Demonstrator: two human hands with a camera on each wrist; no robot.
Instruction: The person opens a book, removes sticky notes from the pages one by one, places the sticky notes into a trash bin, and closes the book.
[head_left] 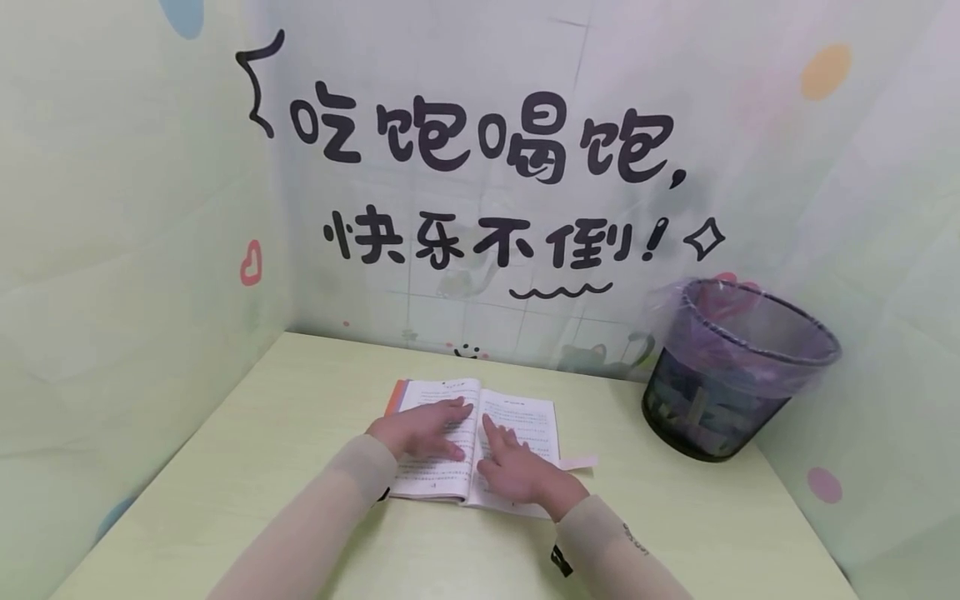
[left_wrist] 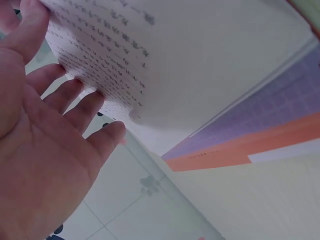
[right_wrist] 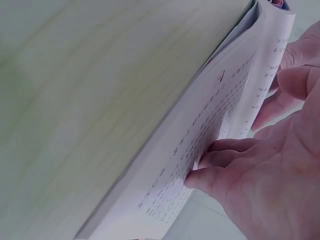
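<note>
Fingers extended, somewhat apart and clamped on nothing, the bare right hand [head_left: 521, 475] and bare left hand [head_left: 423, 432] are laid on facing pages of an open, white-paged paper book [head_left: 536, 421], presumably to keep it flat. It is placed on the pale yellow-green wood-grain table [head_left: 255, 467], printed in dark characters, with orange and purple showing at its left edge.

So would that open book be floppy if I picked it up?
Probably. The open book has thin pages that curve up, so they may flop. It looks fairly slim, so it's probably light. The pink strip poking out looks papery and could bend.
</note>
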